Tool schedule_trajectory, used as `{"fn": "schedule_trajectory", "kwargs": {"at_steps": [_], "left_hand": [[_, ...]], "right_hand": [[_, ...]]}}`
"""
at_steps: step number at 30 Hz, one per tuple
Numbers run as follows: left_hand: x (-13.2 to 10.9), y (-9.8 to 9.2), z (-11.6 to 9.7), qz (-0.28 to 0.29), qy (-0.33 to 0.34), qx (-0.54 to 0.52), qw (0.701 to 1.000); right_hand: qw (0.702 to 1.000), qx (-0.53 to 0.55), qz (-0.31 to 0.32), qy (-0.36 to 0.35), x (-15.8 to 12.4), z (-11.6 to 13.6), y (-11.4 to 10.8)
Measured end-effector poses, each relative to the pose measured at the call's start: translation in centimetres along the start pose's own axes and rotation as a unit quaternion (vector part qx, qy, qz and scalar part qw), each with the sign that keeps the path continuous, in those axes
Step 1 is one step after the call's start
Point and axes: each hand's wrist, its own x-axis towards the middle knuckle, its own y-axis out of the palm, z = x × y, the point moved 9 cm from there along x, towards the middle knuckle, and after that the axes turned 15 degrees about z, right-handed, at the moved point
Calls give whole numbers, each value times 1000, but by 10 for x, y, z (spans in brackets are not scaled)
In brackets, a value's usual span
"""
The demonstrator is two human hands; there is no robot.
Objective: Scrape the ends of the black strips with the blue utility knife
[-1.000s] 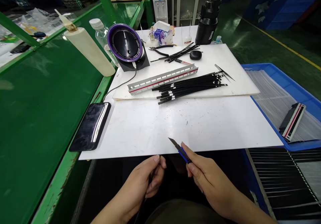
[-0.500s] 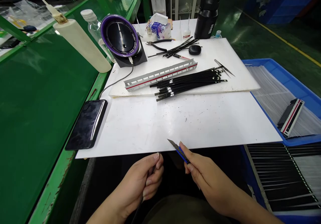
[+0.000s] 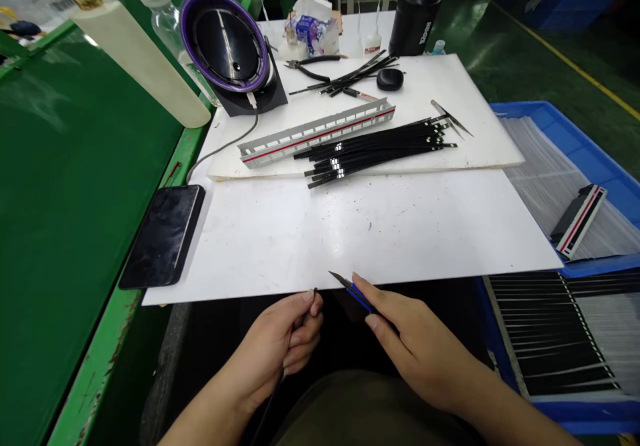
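My left hand (image 3: 287, 339) is closed in front of the white board's near edge. A thin black strip (image 3: 270, 399) is pinched in it, the tip just showing above the thumb and the rest trailing down toward my lap. A blue-handled craft knife (image 3: 358, 295) is gripped in my right hand (image 3: 417, 339), its blade pointing up and left. The blade tip is a short gap from the left fingertips, not touching the strip. Beyond the hands, a bundle of similar black strips (image 3: 380, 149) lies beside a grey model train-car shell (image 3: 320, 136) with a red stripe.
A white foam slab (image 3: 480, 139) bears pliers (image 3: 315, 69), tweezers (image 3: 450, 116) and a black case (image 3: 390, 79). At left are a phone (image 3: 165, 236) and a purple-rimmed fan (image 3: 225, 43). Blue bins (image 3: 565, 133) with stacked strips stand at right.
The camera view has tipped downward slightly, so the table things appear higher. Both hands keep their holds, and the right thumb sits a little farther from the knife handle.
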Motion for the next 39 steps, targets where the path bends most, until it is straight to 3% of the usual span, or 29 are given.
{"fn": "schedule_trajectory", "kwargs": {"at_steps": [10,23,39], "left_hand": [[-1,-1,-5,-21,-26,33,999],[-2,-1,-5,-34,-42,45,998],[-3,-1,-5,-50,-45,62,996]], "right_hand": [[967,-242,56,52,3,16,7],[949,-302,73,57,12,24,5],[948,-300,86,58,11,28,-3]]}}
